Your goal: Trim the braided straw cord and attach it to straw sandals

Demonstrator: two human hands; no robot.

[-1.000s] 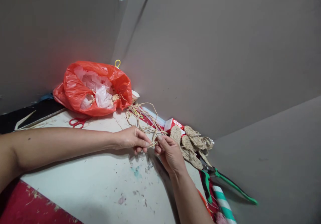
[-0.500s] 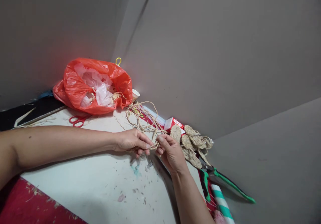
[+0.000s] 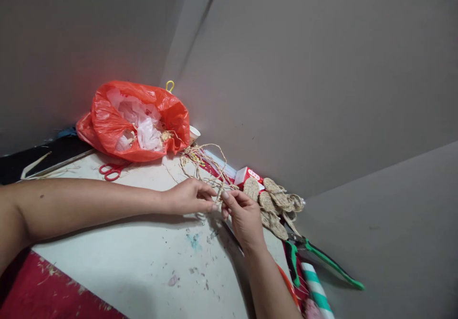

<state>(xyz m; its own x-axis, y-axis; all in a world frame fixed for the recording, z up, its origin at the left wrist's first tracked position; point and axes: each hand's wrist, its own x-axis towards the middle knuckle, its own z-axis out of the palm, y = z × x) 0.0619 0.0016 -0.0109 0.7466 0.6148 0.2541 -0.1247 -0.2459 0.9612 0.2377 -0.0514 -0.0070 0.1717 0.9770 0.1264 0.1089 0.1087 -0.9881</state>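
My right hand (image 3: 243,214) pinches a thin twisted straw cord (image 3: 220,194) between thumb and fingers, above the white tabletop. Just left of it, my left hand (image 3: 191,196) has its thumb stretched out and its fingers apart from it, the tips close to the pinched cord. Whether those tips touch the cord is hard to see. Loose cord loops (image 3: 225,165) rise behind both hands and lie in a tangle toward the red bag. Several small woven straw sandals or sole-like pieces (image 3: 275,195) are piled beyond my right hand.
A red plastic bag (image 3: 139,142) with white plastic and straw bits sits at the back. Near it are red-handled scissors (image 3: 110,171) and a paper cup (image 3: 194,133). Green-handled shears (image 3: 332,264) lie at right, by a green-and-white striped roll (image 3: 317,288). Grey walls stand behind the tabletop (image 3: 143,257).
My left thumb and fingers have spread apart, away from their earlier grip on the cord. My right hand keeps its pinch, and the short cord length now stands more upright.
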